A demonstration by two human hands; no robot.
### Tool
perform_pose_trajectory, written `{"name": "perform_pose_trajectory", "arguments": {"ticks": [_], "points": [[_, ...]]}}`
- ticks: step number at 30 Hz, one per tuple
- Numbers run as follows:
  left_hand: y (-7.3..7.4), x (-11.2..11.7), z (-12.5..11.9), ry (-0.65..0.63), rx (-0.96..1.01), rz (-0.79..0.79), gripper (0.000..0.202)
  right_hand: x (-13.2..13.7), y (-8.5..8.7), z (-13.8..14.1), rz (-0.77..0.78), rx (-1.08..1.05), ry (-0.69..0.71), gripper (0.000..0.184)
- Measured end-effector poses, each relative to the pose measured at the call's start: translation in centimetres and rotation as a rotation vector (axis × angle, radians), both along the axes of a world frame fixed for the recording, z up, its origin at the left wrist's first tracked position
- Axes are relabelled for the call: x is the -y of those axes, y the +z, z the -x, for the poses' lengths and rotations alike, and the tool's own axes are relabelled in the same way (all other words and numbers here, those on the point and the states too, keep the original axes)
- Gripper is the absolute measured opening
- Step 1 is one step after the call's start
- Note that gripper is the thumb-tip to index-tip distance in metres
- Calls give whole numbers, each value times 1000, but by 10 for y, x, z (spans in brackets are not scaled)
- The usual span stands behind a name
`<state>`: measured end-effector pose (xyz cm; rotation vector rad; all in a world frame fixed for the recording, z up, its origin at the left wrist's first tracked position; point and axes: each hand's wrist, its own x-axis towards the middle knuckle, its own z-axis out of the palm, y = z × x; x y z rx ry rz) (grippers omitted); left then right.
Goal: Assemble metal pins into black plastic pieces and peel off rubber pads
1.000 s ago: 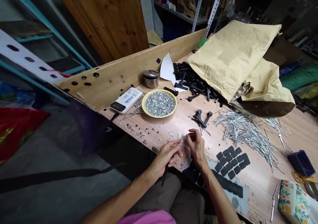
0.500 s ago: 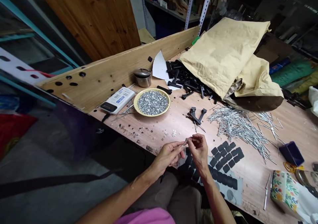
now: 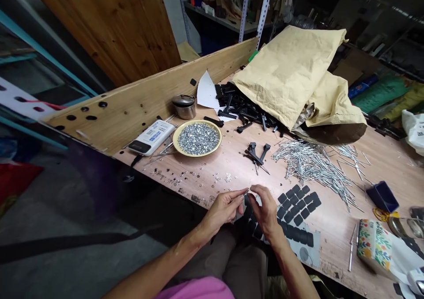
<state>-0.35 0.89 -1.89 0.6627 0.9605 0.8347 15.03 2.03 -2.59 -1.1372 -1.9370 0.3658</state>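
Left hand (image 3: 223, 208) has thumb and index pinched tight on a slim metal piece (image 3: 247, 191), right at the near edge of the workbench (image 3: 334, 244). Right hand (image 3: 266, 210) is curled just beside it, fingertips nearly at the tip, can't tell if they're actually gripping anything.

Both hands partly cover the grey sheet (image 3: 314, 250) of black pads (image 3: 300, 201), mostly its left end. Farther left there's a yellow bowl (image 3: 198, 154) full of tiny shiny metal bits, with loose washers (image 3: 228, 177) on the near side. A few black plastic parts (image 3: 253, 151) lie past the hands, a heap of thin metal rods (image 3: 309, 164) is to the right, and a big paper bag (image 3: 291, 65) slumps on the far side.

The piece looks thin and silvery-dark, mostly hidden by fingers.
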Motion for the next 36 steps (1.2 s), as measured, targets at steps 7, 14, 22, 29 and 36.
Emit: {"name": "perform_pose_trajectory", "arguments": {"ticks": [7, 14, 22, 29, 36], "points": [[7, -4, 4, -208, 32, 24, 67, -2, 22, -24, 173, 47, 149, 20], [12, 1, -7, -356, 6, 15, 62, 6, 40, -42, 185, 122, 220, 20], [15, 5, -18, -476, -90, -169, 48, 21, 47, -60, 334, 36, 185, 31], [12, 13, -29, -332, -499, -878, 31, 38, 49, -67, 296, 128, 95, 37], [0, 25, -44, -206, -711, -1358, 34, 50, 33, -63, 118, 463, -90, 51]]}}
